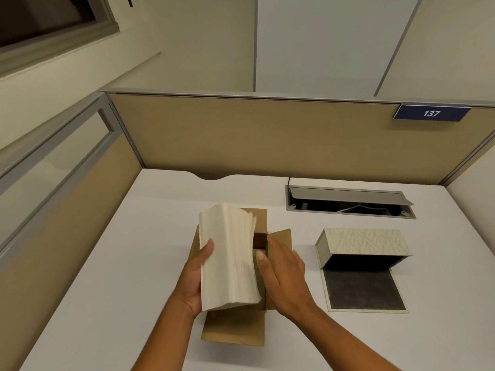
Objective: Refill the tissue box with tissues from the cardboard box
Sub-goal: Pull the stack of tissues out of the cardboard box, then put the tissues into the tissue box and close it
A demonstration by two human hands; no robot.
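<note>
A thick white stack of tissues [230, 255] is held upright over the open brown cardboard box [235, 330] in the middle of the desk. My left hand [197, 279] grips the stack from its left side, thumb on the front face. My right hand [284, 271] rests against the stack's right edge, fingers spread above the box's right flap. The pale patterned tissue box [364, 242] lies on its side to the right, its dark bottom flap [361, 290] folded open on the desk and its inside dark.
The white desk [134, 263] is enclosed by tan cubicle panels [241, 135] at the back and left. An open cable hatch [351, 199] is set into the desk behind the tissue box. A blue "137" sign [431, 113] hangs at the upper right.
</note>
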